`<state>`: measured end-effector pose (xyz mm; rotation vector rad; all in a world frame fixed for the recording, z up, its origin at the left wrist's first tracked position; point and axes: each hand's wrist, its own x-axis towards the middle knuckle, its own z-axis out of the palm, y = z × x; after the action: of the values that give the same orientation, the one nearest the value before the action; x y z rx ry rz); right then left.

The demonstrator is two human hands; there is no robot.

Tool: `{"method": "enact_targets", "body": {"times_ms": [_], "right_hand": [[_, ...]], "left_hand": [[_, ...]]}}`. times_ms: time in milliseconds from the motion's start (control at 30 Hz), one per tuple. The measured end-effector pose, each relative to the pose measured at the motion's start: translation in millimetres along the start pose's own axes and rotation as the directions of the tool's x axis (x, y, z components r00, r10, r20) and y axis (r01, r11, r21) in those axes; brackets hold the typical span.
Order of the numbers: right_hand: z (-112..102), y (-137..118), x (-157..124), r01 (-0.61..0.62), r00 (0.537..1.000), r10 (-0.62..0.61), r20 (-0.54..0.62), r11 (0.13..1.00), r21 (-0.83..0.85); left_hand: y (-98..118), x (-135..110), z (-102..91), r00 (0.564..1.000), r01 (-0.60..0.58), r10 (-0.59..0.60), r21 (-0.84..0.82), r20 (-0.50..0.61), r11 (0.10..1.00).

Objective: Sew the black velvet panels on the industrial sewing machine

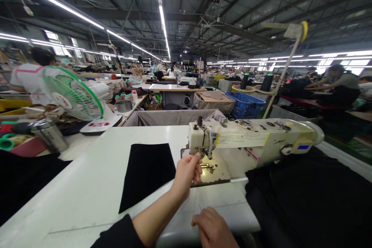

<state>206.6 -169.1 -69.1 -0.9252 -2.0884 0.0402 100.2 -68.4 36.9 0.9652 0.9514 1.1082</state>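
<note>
My left hand point(187, 172) is raised at the needle end of a cream sewing machine point(241, 135), thumb and fingertips pinched together just in front of the presser foot area. Whatever lies in that pinch is too small to make out. Lower and nearer to me, my right hand point(213, 226) hovers over the table's front edge with its fingers curled closed; their contents are hidden. A flat black fabric piece point(148, 174) lies on the white table point(87, 170), left of my left hand. The machine's metal needle plate point(217, 170) shows beside my left fingers.
Black fabric point(308, 201) is heaped right of the machine. A green-rimmed fan point(72, 93) and steel flask point(50, 135) stand at left. Behind are a cloth-lined bin point(174, 116), a blue crate point(245, 104) and thread cones point(266, 83). Other people work on both sides.
</note>
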Motion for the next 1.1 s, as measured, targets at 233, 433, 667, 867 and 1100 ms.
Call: {"method": "enact_targets", "body": {"times_ms": [233, 433, 667, 867, 1100], "right_hand": [[-12, -9, 0, 0.016, 0.999, -0.017, -0.030, 1.000, -0.020], [-31, -30, 11, -0.033, 0.999, 0.032, 0.026, 0.999, 0.006], [-46, 0, 31, -0.438, 0.893, 0.434, -0.120, 0.899, -0.002], [-17, 32, 87, -0.509, 0.847, 0.500, -0.179, 0.861, -0.004], [-6, 52, 104, -0.393, 0.913, 0.354, -0.202, 0.894, -0.215]], "left_hand": [[19, -21, -2.9, 0.977, -0.208, 0.202, 0.098, 0.063, 0.973], [34, -9, -5.3, 0.978, -0.133, 0.114, 0.101, 0.173, 0.986], [14, -13, -29.2, 0.998, -0.063, 0.061, 0.078, 0.035, 0.995], [-14, -4, -38.1, 0.991, 0.133, -0.134, 0.072, 0.019, 0.989], [-21, 18, -28.7, 0.991, 0.124, -0.122, 0.042, -0.047, 0.991]]}}
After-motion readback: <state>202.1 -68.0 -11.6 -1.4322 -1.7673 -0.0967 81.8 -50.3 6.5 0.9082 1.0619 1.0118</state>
